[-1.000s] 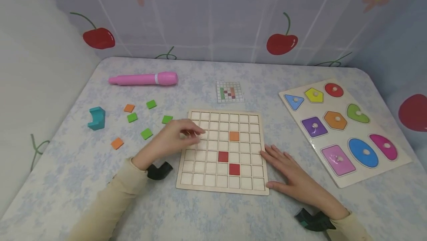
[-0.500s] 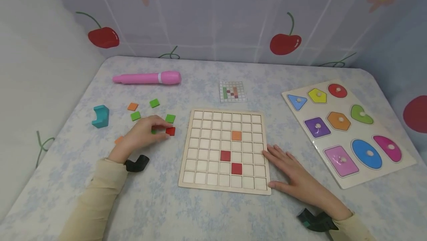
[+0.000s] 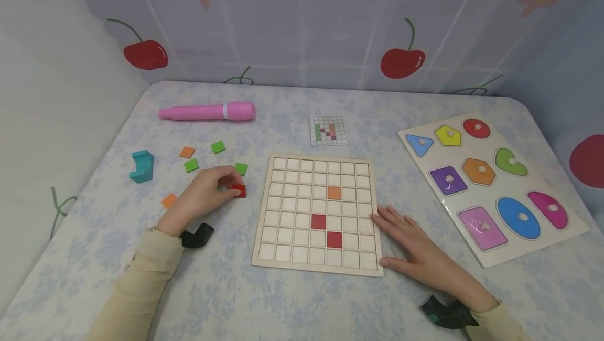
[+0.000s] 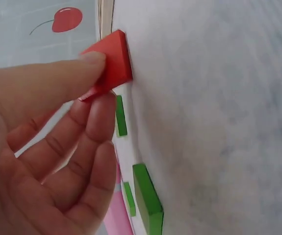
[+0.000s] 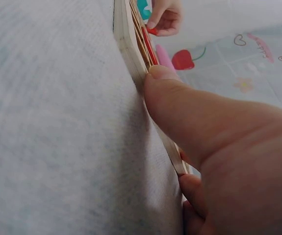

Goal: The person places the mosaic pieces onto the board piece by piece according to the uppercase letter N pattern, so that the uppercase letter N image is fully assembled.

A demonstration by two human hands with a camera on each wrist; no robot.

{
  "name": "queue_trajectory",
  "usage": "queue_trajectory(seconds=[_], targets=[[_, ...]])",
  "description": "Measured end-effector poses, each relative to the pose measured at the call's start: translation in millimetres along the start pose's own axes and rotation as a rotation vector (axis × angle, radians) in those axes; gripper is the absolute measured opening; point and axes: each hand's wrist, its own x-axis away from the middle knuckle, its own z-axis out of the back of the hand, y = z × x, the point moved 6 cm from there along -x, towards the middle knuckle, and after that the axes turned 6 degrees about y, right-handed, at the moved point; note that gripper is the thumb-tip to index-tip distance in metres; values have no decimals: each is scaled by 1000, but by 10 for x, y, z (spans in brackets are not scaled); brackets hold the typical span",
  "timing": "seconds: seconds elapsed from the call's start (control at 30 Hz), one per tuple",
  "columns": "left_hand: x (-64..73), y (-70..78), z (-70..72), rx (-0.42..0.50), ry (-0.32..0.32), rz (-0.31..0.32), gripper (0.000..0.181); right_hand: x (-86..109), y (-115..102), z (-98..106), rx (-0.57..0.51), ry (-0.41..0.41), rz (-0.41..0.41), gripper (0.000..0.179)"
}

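My left hand (image 3: pixel 207 190) pinches a red square tile (image 4: pixel 115 61) between thumb and fingers, left of the wooden grid board (image 3: pixel 278 264). In the left wrist view the thumb lies across the tile's face, and one corner is near the table. On the board sit an orange tile (image 3: pixel 334 193) and two red tiles, an upper one (image 3: pixel 318 221) and a lower one (image 3: pixel 334 240). With fingers extended, my right hand (image 3: pixel 420 252) touches the board's right edge. Green tiles, one of them (image 3: pixel 241 168) beyond the left fingers, lie loose on the table.
Loose orange tiles (image 3: pixel 187 152) lie at the left, near a teal curved block (image 3: pixel 142 166). A pink microphone-shaped stick (image 3: pixel 207 112) is behind them. Beyond the board lies a small pattern card (image 3: pixel 328 130). A shape puzzle board (image 3: pixel 491 189) occupies the right side.
My left hand moved left from above the board to the loose tiles. There it has taken hold of a red tile. The right hand stays at the board's edge.
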Motion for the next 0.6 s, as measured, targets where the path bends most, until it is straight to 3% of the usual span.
queue_trajectory(seconds=[0.13,0.3,0.43,0.6], targets=[[17,78,44,42,32,9,12,0,1,-3,-8,0,-3,76],[-79,359,45,234,31,-27,10,-2,0,-2,7,4,12,76],[-244,640,-139,344,-49,-86,10,0,1,4,12,11,18,77],[-366,814,-470,314,-157,-118,12,-2,-9,0,12,9,17,77]])
